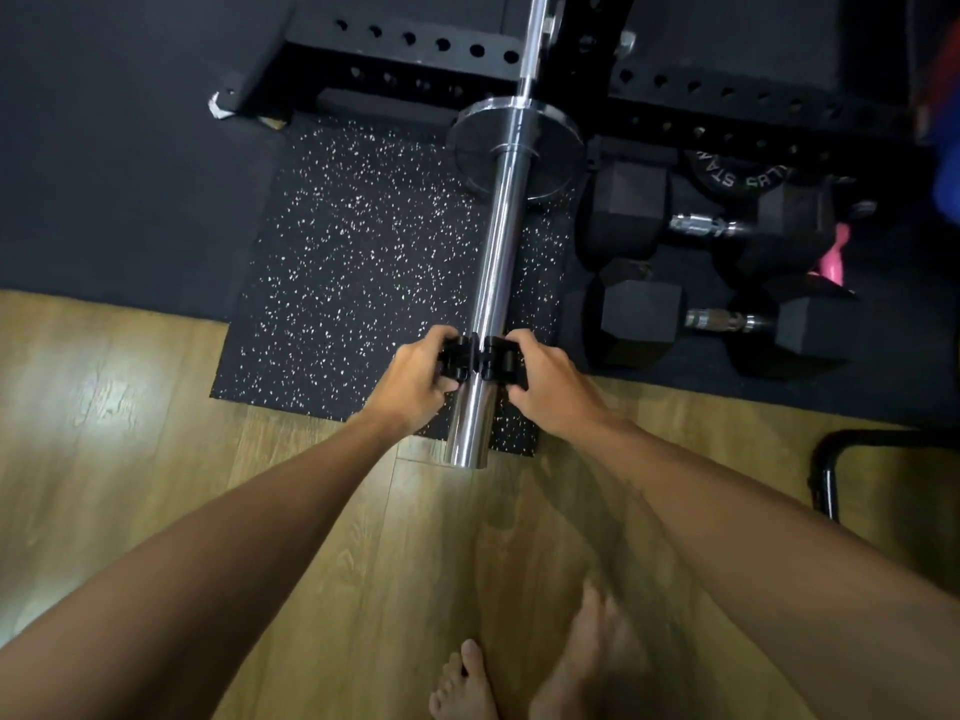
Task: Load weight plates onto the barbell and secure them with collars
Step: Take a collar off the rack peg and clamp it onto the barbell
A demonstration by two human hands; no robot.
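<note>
Your two hands meet on the black collar (478, 358), which sits around the chrome barbell sleeve (498, 241) a little way in from its free end. Your left hand (415, 379) wraps the collar's left side with fingers curled over the top, and your right hand (545, 379) clasps its right side the same way, so both are closed on the collar with the sleeve running between them. Whether the collar's latch is fastened or loose you cannot tell, since your fingers cover it.

Farther up the sleeve, well apart from your hands, a single weight plate (517, 148) rests against the bar's inner shoulder. A long stretch of bare chrome lies between the plate and the collar.

The bar extends away from you into the black rack (415, 54). Beneath the sleeve lies a speckled rubber mat (363, 252), bordered by wooden floor (130, 407) on your near side. To the right of the bar, two black hex dumbbells (706, 319) lie on the dark flooring, with another plate (727, 174) behind them. Your bare feet (545, 678) show at the bottom edge
</note>
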